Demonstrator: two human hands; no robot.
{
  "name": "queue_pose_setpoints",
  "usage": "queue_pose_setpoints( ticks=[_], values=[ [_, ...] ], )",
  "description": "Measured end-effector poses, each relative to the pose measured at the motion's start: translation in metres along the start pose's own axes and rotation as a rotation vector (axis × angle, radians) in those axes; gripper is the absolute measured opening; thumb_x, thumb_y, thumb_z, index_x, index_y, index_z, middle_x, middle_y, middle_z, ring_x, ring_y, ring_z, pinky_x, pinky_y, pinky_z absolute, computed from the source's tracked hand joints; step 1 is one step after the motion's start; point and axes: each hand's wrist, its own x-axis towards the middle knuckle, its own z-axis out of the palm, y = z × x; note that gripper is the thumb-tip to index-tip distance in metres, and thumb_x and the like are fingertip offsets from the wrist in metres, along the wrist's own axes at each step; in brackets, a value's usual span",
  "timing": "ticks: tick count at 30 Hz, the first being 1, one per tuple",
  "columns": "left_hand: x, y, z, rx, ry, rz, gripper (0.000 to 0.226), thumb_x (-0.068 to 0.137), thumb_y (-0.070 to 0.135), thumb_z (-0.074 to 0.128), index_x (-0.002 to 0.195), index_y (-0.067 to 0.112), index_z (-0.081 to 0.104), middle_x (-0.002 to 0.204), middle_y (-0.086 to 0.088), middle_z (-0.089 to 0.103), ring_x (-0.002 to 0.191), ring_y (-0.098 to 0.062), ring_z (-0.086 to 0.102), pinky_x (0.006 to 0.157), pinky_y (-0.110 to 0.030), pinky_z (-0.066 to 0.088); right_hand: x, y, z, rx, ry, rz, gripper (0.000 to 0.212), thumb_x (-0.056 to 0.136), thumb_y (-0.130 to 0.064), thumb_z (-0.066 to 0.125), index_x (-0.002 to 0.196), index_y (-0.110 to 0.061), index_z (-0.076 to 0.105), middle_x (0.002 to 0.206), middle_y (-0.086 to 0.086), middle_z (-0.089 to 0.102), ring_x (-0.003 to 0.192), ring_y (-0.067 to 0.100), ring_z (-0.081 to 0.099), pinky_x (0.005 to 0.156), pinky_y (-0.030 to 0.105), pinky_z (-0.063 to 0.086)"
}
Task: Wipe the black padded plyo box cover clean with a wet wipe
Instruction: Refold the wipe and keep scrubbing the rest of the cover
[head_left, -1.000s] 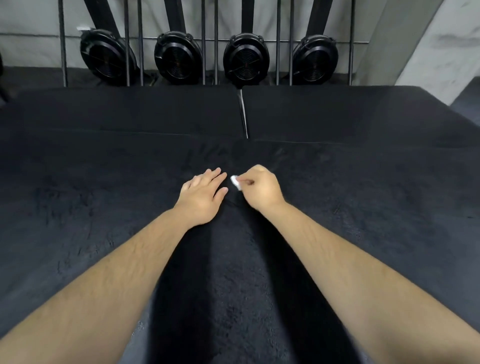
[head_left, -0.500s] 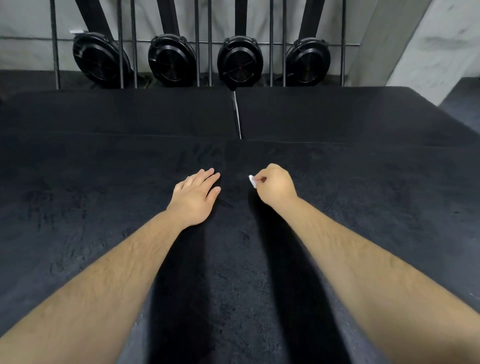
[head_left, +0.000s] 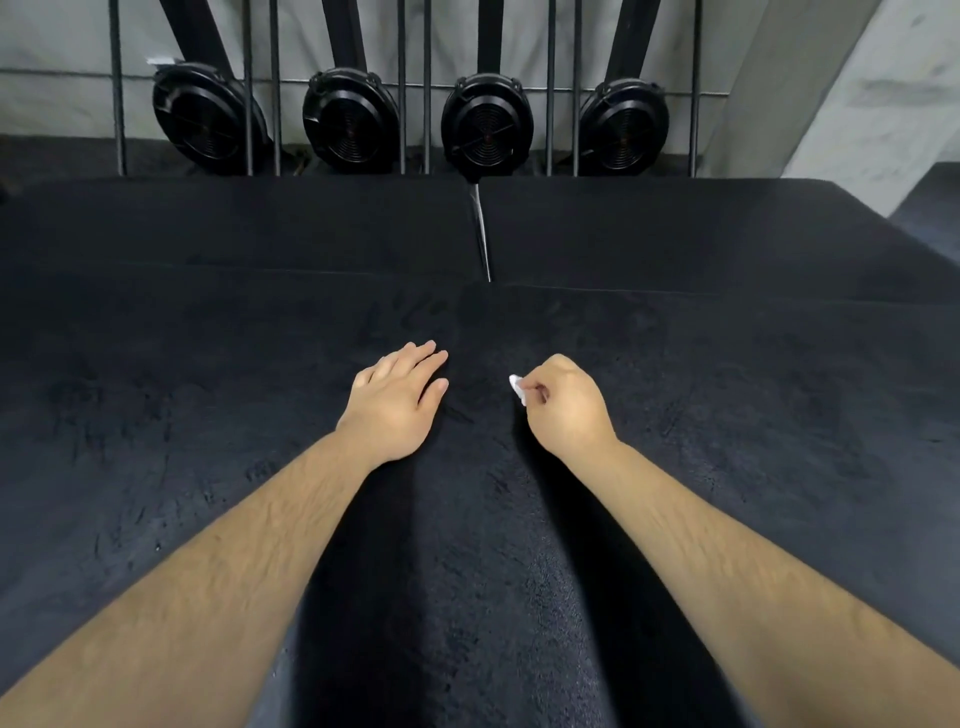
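Wet wipe (head_left: 516, 387) between curled right fingers (head_left: 540, 392)

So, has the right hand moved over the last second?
Yes. The right hand slid right: its wet wipe sat left of the gap between the far pads and now lies right of it.

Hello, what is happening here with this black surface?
A person is cleaning a black padded cover. The right hand pinches a small white wipe, bunched up, against the cover. The left hand rests flat on the cover beside it, fingers straight. Four black fan wheels stand behind railing bars at the far edge.
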Motion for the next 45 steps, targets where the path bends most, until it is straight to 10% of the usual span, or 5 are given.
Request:
queue_pose_setpoints(
  ticks=[10, 24, 39, 45],
  values=[
    [-0.001, 0.0, -0.001, -0.012, -0.013, -0.001, 0.049, 0.107, 0.045, 0.026, 0.155, 0.035, 0.029, 0.163, 0.018, 0.019, 0.152, -0.008, 0.01, 0.121, -0.04, 0.013, -0.017, 0.016, -0.014, 0.06, 0.051, 0.048, 0.026, 0.097, -0.015, 0.06, 0.072, -0.01, 0.069, 0.082, -0.002, 0.052, 0.064, 0.008, 0.052, 0.065, 0.008, 0.04],
    [-0.023, 0.035, -0.018, -0.012, 0.045, 0.084, 0.035, 0.104, 0.032, 0.046, 0.135, 0.022, 0.058, 0.144, 0.007, 0.046, 0.132, -0.018, 0.043, 0.107, -0.039, 0.038, -0.013, -0.02, -0.001, 0.081, -0.059, -0.057, 0.027, 0.098, -0.025, 0.062, 0.079, -0.008, 0.071, 0.09, 0.004, 0.062, 0.079, 0.019, 0.062, 0.079, 0.031, 0.052],
    [-0.045, 0.033, 0.001, -0.183, -0.076, 0.016, 0.04, 0.106, 0.031, 0.041, 0.145, 0.039, 0.044, 0.156, 0.015, 0.032, 0.146, -0.012, 0.018, 0.117, -0.038, 0.016, -0.094, -0.027, 0.009, 0.123, -0.124, -0.317, 0.035, 0.099, -0.028, 0.063, 0.066, -0.016, 0.063, 0.075, -0.008, 0.051, 0.069, 0.008, 0.049, 0.066, 0.02, 0.042],
    [-0.047, 0.034, 0.0, -0.173, -0.073, 0.019, 0.04, 0.106, 0.032, 0.04, 0.145, 0.038, 0.044, 0.156, 0.014, 0.032, 0.146, -0.013, 0.02, 0.117, -0.04, 0.017, -0.051, 0.001, -0.004, 0.082, 0.083, -0.084, 0.039, 0.1, -0.032, 0.056, 0.068, -0.01, 0.06, 0.077, 0.005, 0.056, 0.071, 0.022, 0.057, 0.07, 0.036, 0.05]
  ],
)
